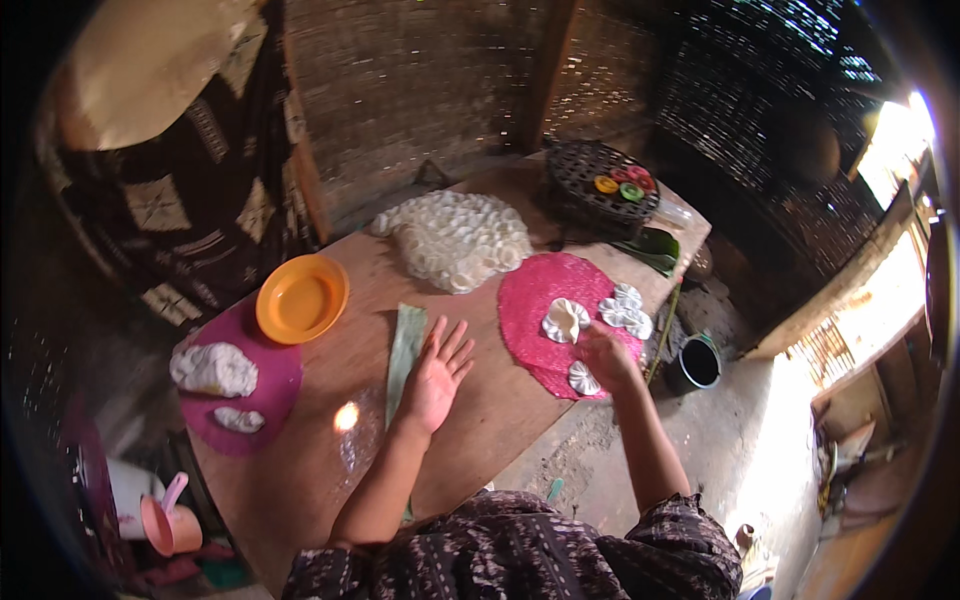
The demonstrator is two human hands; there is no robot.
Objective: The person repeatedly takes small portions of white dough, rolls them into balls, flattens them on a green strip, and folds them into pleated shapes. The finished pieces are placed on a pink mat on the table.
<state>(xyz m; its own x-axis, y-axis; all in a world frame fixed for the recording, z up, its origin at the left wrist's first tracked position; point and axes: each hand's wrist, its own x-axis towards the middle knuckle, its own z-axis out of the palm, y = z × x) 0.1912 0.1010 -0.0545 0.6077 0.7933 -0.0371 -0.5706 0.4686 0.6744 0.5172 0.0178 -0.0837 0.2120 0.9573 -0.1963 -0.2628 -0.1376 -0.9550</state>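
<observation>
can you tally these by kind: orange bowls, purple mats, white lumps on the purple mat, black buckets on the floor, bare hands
Orange bowl: 1
Purple mat: 1
White lumps: 2 (large lump, small lump)
Black bucket: 1
Bare hands: 2 (left hand, right hand)
Total: 7

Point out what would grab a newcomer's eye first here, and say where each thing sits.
The bright pink mat likely comes first, on the right side of the table, bearing ruffled white pieces, with the right hand over it. Next would be the orange bowl on the left, beside a purple mat. Behind them, the big pile of round white pieces stands out near the table's far edge.
</observation>
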